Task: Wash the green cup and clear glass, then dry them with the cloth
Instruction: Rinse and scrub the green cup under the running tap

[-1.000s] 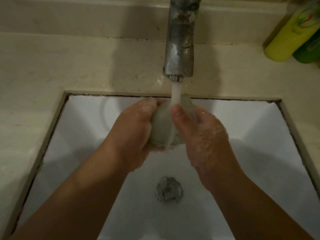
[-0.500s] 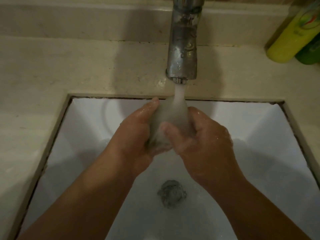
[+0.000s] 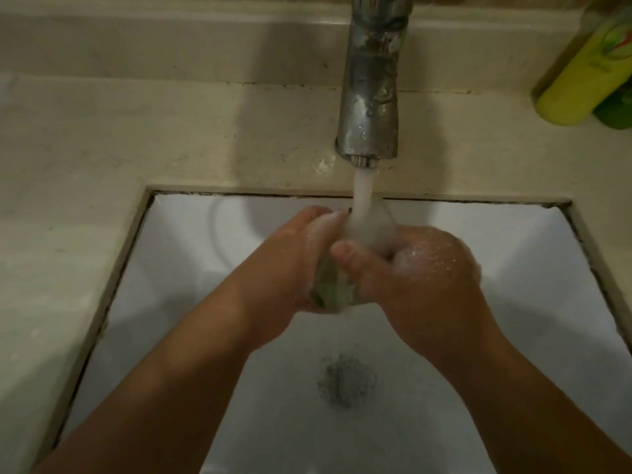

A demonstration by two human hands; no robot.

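Both hands, left hand (image 3: 294, 265) and right hand (image 3: 427, 278), close their grip on one green cup (image 3: 337, 285); one faucet (image 3: 371, 80) streams above it.

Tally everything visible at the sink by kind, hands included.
Hands: 2, left hand and right hand
Cups: 1, green cup, held by both hands
Faucets: 1, faucet, water running
Bottles: 2, yellow bottle, green bottle
Sinks: 1, sink
Drains: 1, drain
Total: 8
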